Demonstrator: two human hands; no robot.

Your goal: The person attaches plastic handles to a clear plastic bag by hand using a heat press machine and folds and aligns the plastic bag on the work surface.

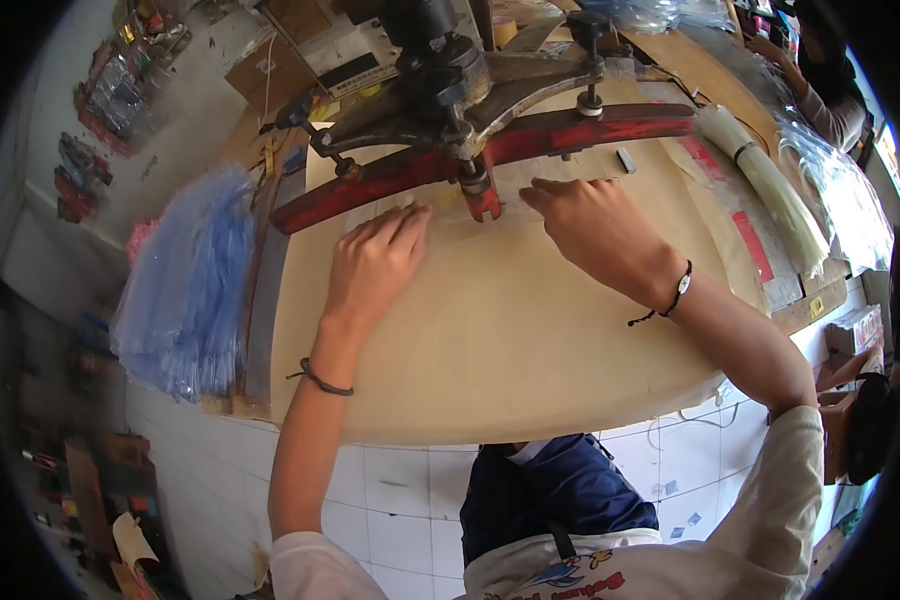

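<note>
Brown paper (490,330) covers the table in front of me, with a thin clear plastic sheet (460,226) lying near the machine. A red metal bar (390,178) crosses above it, hung from a dark metal press head (445,90). My left hand (380,247) rests on the sheet left of the bar's red centre prong (484,200), fingers closed together at its edge. My right hand (602,222) is right of the prong, fingers bent and pressed together; whatever its fingertips pinch is too small to name.
A stack of bluish plastic bags (185,290) hangs over the table's left edge. On the right lie a tied plastic bundle (765,185) and clear bags (840,190). Another person's arm (785,68) shows at the upper right. Cardboard boxes (275,75) stand behind the press.
</note>
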